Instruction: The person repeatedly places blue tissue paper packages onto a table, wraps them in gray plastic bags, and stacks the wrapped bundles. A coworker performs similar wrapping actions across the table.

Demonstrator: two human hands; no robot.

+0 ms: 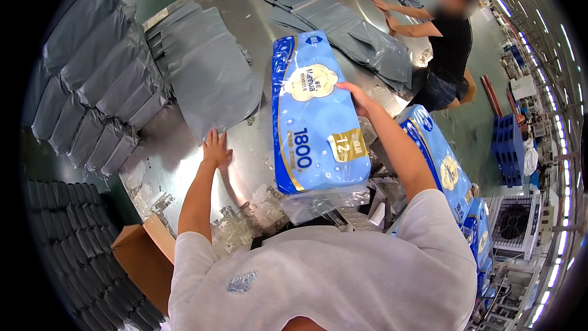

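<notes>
A large blue plastic-wrapped tissue pack [315,119] stands in front of me at the middle, its clear wrap crumpled at the near end. My right hand [356,99] grips its right side, the thumb showing on the top face and the other fingers hidden. To the left, my left hand [215,149] is open, fingers spread at the near edge of a grey plastic mailing bag [211,73]. That bag lies flat on top of a fanned stack of similar bags.
The metal table [165,162] has scuffed, peeling patches. Filled grey parcels [92,79] pile up at left, above a cardboard box [147,251]. More blue tissue packs [438,165] line the right. Across the table, a person [450,37] reaches toward grey bags [349,30].
</notes>
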